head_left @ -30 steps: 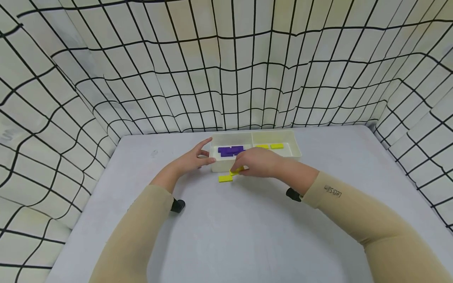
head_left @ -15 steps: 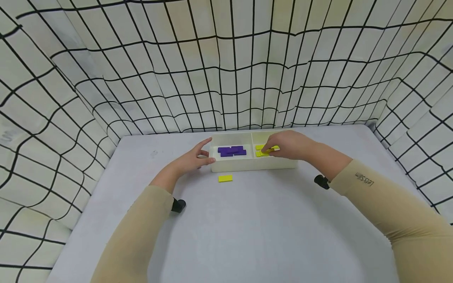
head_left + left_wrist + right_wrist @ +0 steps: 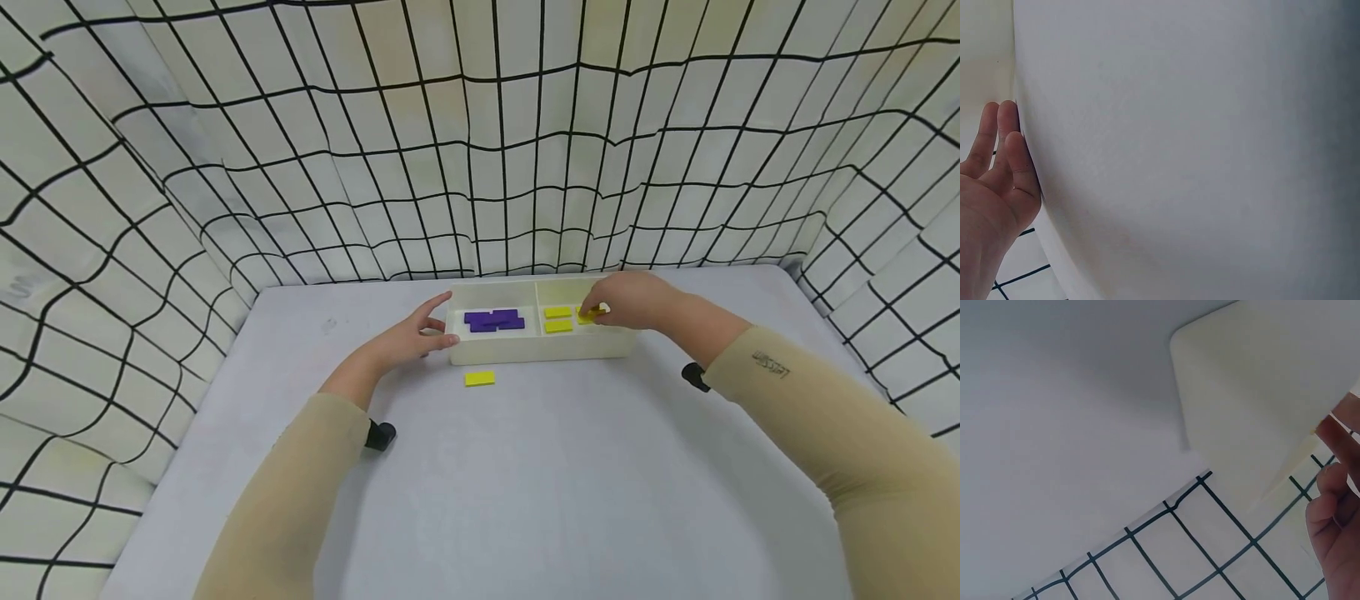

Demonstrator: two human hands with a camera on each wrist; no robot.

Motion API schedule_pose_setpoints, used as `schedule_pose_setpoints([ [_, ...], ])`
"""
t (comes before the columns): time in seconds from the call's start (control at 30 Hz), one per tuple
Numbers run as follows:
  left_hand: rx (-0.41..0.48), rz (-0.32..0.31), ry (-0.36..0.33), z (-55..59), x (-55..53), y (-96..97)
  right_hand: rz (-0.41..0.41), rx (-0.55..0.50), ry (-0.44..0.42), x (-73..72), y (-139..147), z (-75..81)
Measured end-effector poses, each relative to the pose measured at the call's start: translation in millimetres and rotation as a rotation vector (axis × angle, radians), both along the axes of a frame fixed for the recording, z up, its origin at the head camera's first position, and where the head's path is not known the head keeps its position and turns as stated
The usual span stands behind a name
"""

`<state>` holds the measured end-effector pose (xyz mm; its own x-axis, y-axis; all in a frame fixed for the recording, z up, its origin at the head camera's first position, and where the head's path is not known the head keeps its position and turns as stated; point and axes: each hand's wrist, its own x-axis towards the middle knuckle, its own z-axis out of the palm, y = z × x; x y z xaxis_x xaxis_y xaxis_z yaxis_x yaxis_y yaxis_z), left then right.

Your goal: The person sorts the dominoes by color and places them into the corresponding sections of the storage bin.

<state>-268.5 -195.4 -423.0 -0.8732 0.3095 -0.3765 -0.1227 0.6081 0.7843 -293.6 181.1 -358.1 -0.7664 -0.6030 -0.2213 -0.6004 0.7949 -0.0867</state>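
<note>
A white box (image 3: 540, 349) with two compartments stands toward the back of the table. Several purple tiles (image 3: 493, 320) lie in its left compartment. Two yellow tiles (image 3: 558, 313) lie on the floor of the right compartment. Beside them my right hand (image 3: 633, 298) pinches another yellow tile (image 3: 588, 317), partly hidden by the fingertips. My left hand (image 3: 408, 337) is at the box's left end, thumb near the front corner and index finger extended toward the back one. One more yellow tile (image 3: 480, 378) lies on the table in front of the box.
The white table (image 3: 525, 500) carries the box. Black netting (image 3: 495, 150) over pale walls rises behind it and on both sides. A small black wrist camera (image 3: 380, 435) shows beneath the left sleeve, and another black camera (image 3: 695, 377) beneath the right.
My right hand has carried a yellow tile from the table into the right compartment, placed it, and shifted slightly right with a yellow tile at its fingertips. The left hand has stayed put.
</note>
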Motion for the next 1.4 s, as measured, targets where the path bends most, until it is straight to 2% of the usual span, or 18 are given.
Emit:
schedule_pose_setpoints([
  [0.13, 0.004, -0.004, -0.002, 0.6, 0.8, 0.5, -0.013, 0.043, 0.005, -5.7, -0.5, -8.2],
  [0.47, -0.007, -0.023, 0.003, 0.6, -0.7, -1.1, -0.022, 0.045, -0.007, -20.9, -0.8, -28.2],
  [0.83, -0.007, -0.016, 0.006, 2.0, 0.1, -0.3, 0.007, 0.046, 0.025, -22.8, -1.6, -39.0],
  [1.03, -0.007, -0.017, 0.011, 2.8, 0.5, 0.6, 0.004, 0.030, 0.019, -24.1, -0.3, -38.2],
  [1.4, -0.008, -0.015, 0.010, 1.8, 1.3, 0.0, -0.065, 0.031, -0.033, -25.0, -0.7, -25.7],
])
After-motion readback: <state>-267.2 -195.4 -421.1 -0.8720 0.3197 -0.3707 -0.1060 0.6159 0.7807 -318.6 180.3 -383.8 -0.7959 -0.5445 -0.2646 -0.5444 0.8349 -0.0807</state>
